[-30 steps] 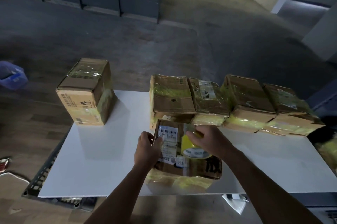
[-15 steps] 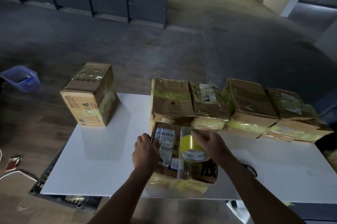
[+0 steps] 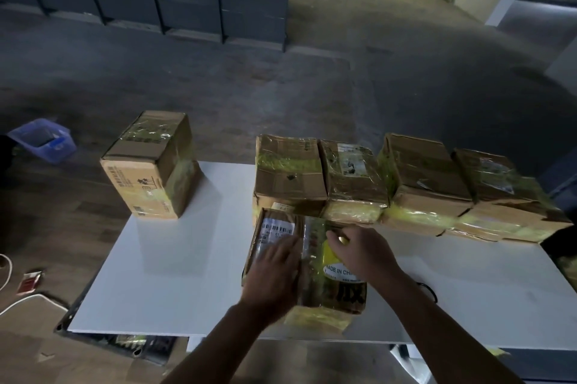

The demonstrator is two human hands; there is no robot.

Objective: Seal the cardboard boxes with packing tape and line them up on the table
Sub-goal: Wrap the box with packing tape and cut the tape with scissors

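Starting from the left: a blue bin on the floor, then a single box already wrapped in tape, standing alone on the far left corner of the table, well apart from the others. In the middle, near the front edge, the front box, lying with its long axis pointing away from the body, its far end just beside the row of boxes at the back. On its left half, the left hand laid flat, fingers straight, pressing the lid and grasping nothing. Just to the right, the right hand curled over the yellow tape roll, holding it on the middle seam. Probably next: drawing the roll along that long axis, right hand nearer to the seam, left hand keeping the lid down.
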